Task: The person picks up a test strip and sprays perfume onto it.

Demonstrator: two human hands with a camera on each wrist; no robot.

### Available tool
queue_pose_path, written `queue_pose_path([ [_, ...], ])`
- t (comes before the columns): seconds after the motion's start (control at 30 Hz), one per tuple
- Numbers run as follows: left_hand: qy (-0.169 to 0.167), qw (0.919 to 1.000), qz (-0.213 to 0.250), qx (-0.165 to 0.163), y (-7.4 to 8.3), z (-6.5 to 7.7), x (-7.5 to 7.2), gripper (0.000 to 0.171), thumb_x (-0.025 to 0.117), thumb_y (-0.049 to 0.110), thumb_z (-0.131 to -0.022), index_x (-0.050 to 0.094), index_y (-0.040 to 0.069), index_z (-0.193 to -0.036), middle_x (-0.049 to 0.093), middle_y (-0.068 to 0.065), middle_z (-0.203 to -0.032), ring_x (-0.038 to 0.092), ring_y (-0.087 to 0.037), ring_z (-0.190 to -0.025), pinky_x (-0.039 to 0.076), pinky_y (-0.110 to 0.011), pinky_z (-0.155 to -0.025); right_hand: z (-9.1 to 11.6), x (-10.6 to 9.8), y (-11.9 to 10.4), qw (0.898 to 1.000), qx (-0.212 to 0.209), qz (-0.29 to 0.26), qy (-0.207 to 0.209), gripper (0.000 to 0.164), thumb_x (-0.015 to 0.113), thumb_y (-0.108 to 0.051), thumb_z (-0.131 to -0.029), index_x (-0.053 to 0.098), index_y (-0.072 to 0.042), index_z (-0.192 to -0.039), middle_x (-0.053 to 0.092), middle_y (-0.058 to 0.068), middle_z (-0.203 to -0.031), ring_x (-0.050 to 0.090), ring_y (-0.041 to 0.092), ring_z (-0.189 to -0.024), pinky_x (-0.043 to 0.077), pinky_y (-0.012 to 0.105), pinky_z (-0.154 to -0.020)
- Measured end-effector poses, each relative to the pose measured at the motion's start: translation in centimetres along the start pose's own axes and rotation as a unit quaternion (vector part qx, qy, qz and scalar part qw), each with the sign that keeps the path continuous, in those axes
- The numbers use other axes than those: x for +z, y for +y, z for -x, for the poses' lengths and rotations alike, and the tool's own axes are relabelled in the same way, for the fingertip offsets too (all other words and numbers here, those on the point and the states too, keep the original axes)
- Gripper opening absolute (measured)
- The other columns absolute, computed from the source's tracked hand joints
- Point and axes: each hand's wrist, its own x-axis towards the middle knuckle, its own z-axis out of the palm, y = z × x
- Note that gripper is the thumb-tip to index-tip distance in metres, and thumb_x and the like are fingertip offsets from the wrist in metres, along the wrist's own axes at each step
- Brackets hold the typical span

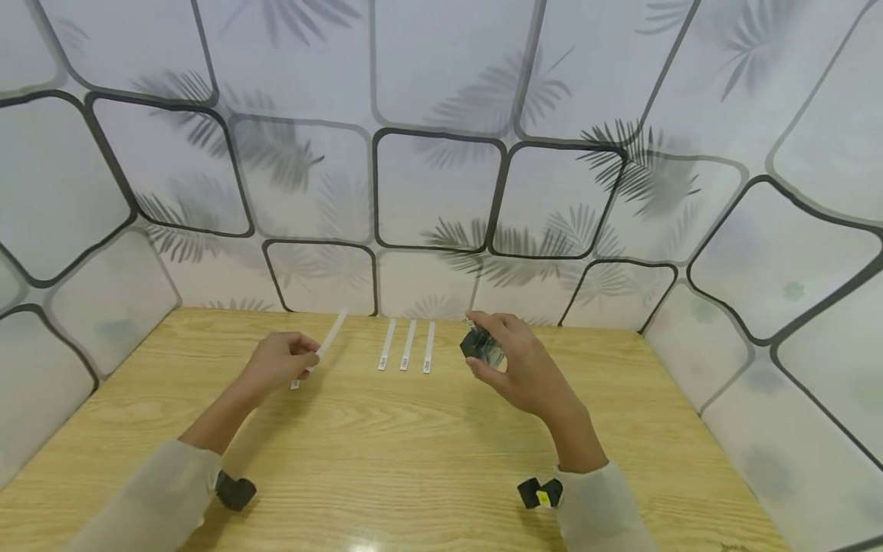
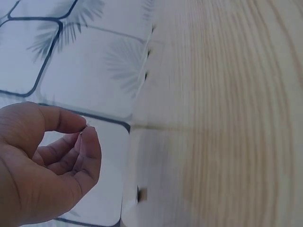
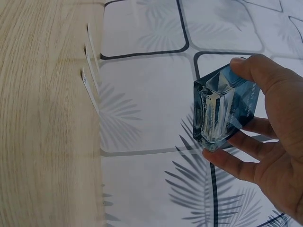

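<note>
In the head view my left hand pinches a white paper strip between thumb and fingertips, raised at a slant above the table. Part of another white strip shows on the table beneath that hand. My right hand holds a blue-tinted glass perfume bottle off the table, thumb on one side and fingers on the other. The right wrist view shows the bottle's thick, clear faceted glass; the hand partly covers it. In the left wrist view the left hand's thumb and forefinger meet at their tips.
Between the hands, three white paper strips with small printed labels lie side by side on the wooden table. A patterned cloth wall rises at the table's back and sides. Small black devices sit at both sleeves.
</note>
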Motion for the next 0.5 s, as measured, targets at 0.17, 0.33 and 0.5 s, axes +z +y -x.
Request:
queue_pose_path([
  [0.17, -0.009, 0.9998, 0.012, 0.011, 1.7, 0.0, 1.7, 0.027, 0.062, 0.011, -0.099, 0.065, -0.005, -0.120, 0.067, -0.018, -0.103, 0.070, -0.030, -0.085, 0.061, -0.040, -0.074, 0.0, 0.0, 0.0, 1.000, 0.000, 0.000, 0.001, 0.067, 0.078, -0.021, -0.093, 0.047, -0.015, -0.151, 0.059, 0.013, -0.131, 0.058, 0.031, -0.120, 0.053, 0.052, -0.097],
  [0.33, -0.013, 0.9989, 0.029, 0.035, 3.5, -0.2, 3.0, 0.024, 0.063, 0.009, -0.098, 0.066, -0.005, -0.117, 0.068, -0.021, -0.104, 0.070, -0.033, -0.085, 0.061, -0.045, -0.081, 0.0, 0.0, 0.0, 1.000, -0.001, -0.001, 0.002, 0.067, 0.079, -0.021, -0.092, 0.047, -0.016, -0.151, 0.059, 0.013, -0.131, 0.058, 0.031, -0.120, 0.053, 0.052, -0.097],
  [0.5, -0.025, 0.9972, 0.041, 0.058, 5.1, -0.6, 4.2, 0.022, 0.063, 0.009, -0.098, 0.067, -0.003, -0.116, 0.069, -0.022, -0.106, 0.069, -0.028, -0.082, 0.061, -0.047, -0.082, 0.1, -0.1, 0.1, 1.000, 0.001, -0.001, 0.001, 0.067, 0.079, -0.021, -0.093, 0.047, -0.016, -0.152, 0.059, 0.014, -0.131, 0.058, 0.031, -0.120, 0.053, 0.052, -0.096],
])
